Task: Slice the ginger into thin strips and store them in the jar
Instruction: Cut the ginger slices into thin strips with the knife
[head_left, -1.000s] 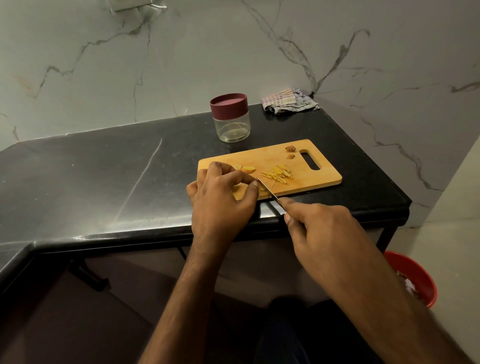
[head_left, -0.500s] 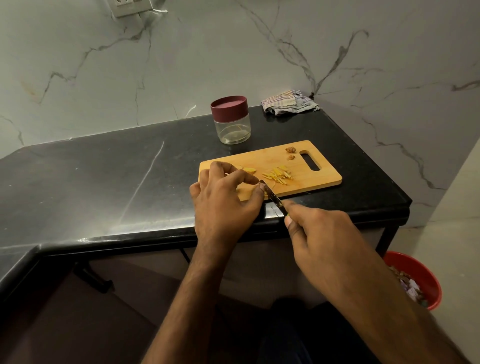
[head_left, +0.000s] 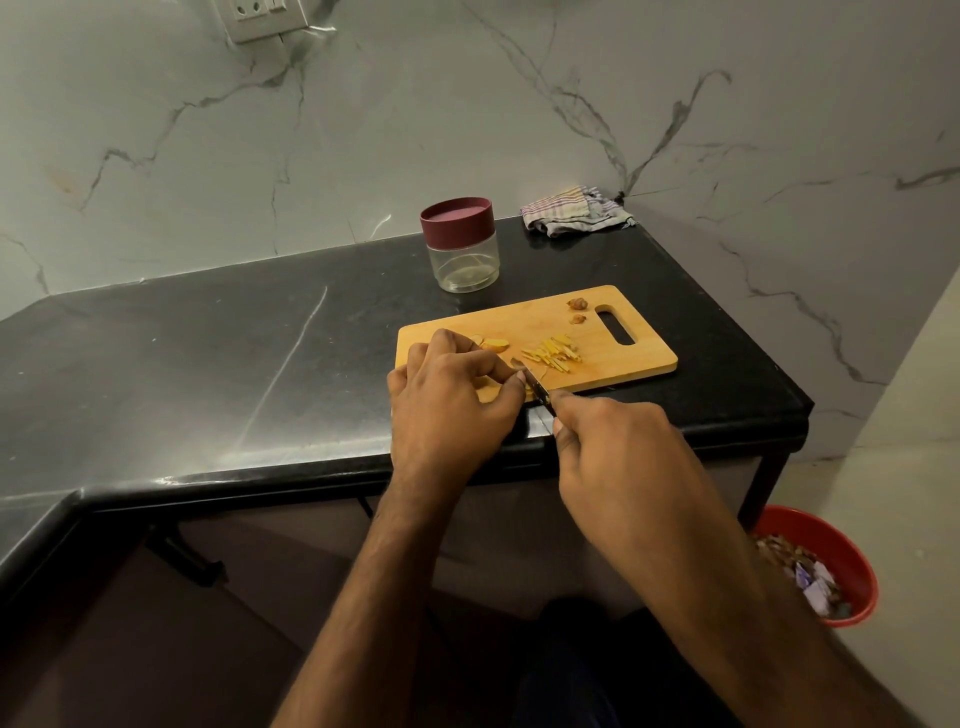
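Note:
A wooden cutting board (head_left: 613, 335) lies on the black counter. My left hand (head_left: 449, 402) pinches a ginger piece at the board's near edge; the piece is mostly hidden under my fingers. My right hand (head_left: 618, 457) grips a small knife (head_left: 535, 387), its blade against my left fingertips. A pile of yellow ginger strips (head_left: 553, 353) lies mid-board, with ginger slices (head_left: 493, 344) beside my left hand and two brown peel bits (head_left: 577, 310) near the handle slot. A clear jar (head_left: 465, 249) with a maroon lid on stands behind the board.
A striped cloth (head_left: 574, 210) is bunched in the counter's back corner against the marble wall. A red bin (head_left: 826, 564) with scraps stands on the floor at the right. A wall socket (head_left: 262, 15) sits top left. The counter edge (head_left: 311, 467) runs just below my hands.
The knife has drawn back slightly toward me along the ginger piece. My left hand stays on the ginger. The view has tilted upward a little, showing the socket.

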